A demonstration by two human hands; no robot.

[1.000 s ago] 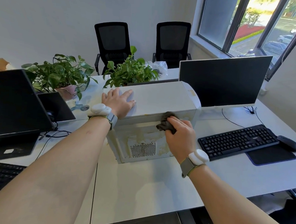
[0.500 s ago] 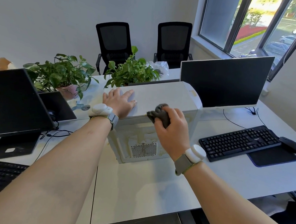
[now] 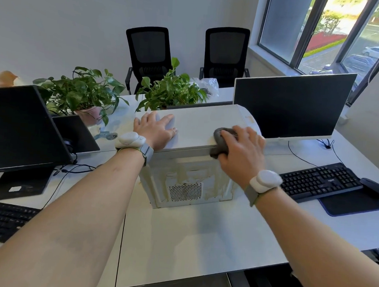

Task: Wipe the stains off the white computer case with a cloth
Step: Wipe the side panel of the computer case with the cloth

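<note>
The white computer case (image 3: 198,124) lies on its side in the middle of the desk, its yellowed, stained rear panel with a vent grille facing me. My left hand (image 3: 156,128) rests flat on the top panel near its left end, fingers straight. My right hand (image 3: 242,149) grips a bunched dark grey cloth (image 3: 220,139) and presses it onto the near right edge of the top panel. Part of the cloth hangs over the edge. Yellowish marks show on the case's rounded far right corner.
A black monitor (image 3: 292,105) stands right of the case, with a keyboard (image 3: 320,182), mouse (image 3: 374,188) and mouse pad in front. Another monitor (image 3: 20,128) and keyboard (image 3: 2,220) are at the left. Two potted plants (image 3: 171,89) stand behind the case; two black chairs are beyond the desk.
My right hand lifted the cloth from the stained rear panel up onto the near right edge of the top panel. My left hand stayed flat on top.
</note>
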